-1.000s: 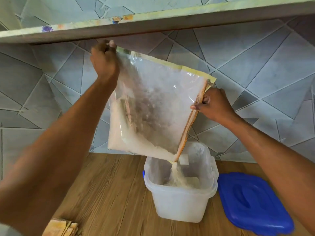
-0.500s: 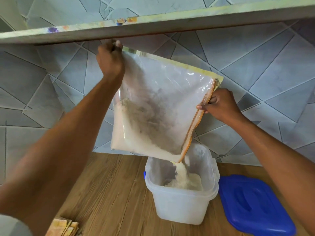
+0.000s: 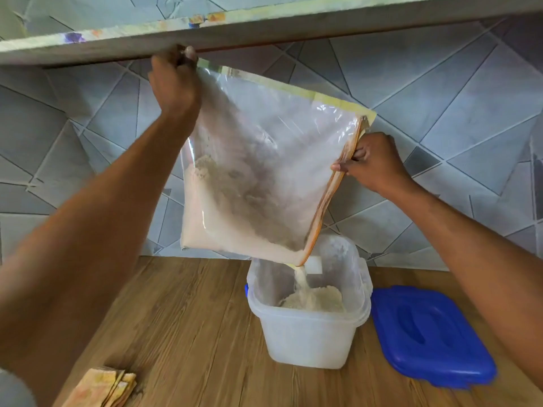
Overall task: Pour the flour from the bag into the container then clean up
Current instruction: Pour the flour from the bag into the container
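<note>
A large clear zip bag [image 3: 264, 160] hangs tilted above a translucent white container [image 3: 308, 333] on the wooden counter. My left hand [image 3: 173, 80] grips the bag's upper left corner, high up under the shelf. My right hand [image 3: 373, 163] pinches the orange zip edge on the right side. Flour [image 3: 223, 233] lies along the bag's lower side and streams from the bottom corner into the container, where a mound of flour [image 3: 316, 298] has built up.
The blue lid [image 3: 426, 333] lies on the wooden counter [image 3: 191, 333] right of the container. A folded yellow cloth [image 3: 102, 389] sits at the front left. A shelf edge [image 3: 264, 27] runs overhead, just above my left hand. Grey tiled wall behind.
The bag has been lifted slightly higher and tipped more. Flour has slid down inside it, and the mound in the container has grown.
</note>
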`<control>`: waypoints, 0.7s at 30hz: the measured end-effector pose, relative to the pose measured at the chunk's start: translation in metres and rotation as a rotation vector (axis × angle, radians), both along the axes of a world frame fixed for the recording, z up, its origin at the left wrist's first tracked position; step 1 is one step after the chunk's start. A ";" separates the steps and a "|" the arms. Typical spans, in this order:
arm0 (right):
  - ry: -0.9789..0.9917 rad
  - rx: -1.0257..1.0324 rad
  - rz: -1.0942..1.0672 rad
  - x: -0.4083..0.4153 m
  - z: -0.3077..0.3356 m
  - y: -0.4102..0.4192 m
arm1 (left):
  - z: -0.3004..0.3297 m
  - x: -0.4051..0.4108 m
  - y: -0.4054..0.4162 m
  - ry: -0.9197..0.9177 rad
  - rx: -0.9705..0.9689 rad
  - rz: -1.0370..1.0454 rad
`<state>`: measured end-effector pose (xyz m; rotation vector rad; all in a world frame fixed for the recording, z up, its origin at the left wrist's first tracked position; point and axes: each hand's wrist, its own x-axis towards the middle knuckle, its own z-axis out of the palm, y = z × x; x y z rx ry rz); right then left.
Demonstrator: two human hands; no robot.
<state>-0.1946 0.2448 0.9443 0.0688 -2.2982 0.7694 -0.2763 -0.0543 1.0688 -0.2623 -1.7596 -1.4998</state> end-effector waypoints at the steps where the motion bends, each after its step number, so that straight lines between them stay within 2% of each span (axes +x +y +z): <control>1: 0.023 -0.018 -0.001 0.001 0.001 -0.003 | 0.000 0.000 -0.002 -0.001 0.006 -0.001; 5: -0.027 0.041 0.010 0.001 0.000 -0.010 | -0.003 -0.006 -0.011 -0.005 0.001 0.023; 8: 0.025 0.004 0.025 -0.002 -0.001 -0.011 | -0.007 -0.011 -0.020 -0.022 -0.001 0.066; 11: -0.039 0.034 0.025 -0.001 -0.001 -0.017 | -0.011 -0.009 -0.024 -0.009 -0.059 0.068; 14: 0.011 0.014 0.035 -0.003 0.000 -0.019 | -0.011 -0.009 -0.028 -0.035 -0.019 0.086; 18: -0.030 0.058 0.025 -0.003 0.004 -0.023 | -0.012 -0.011 -0.030 -0.036 0.001 0.058; 21: 0.025 0.003 0.006 -0.005 0.004 -0.025 | -0.012 -0.012 -0.033 -0.049 0.027 0.082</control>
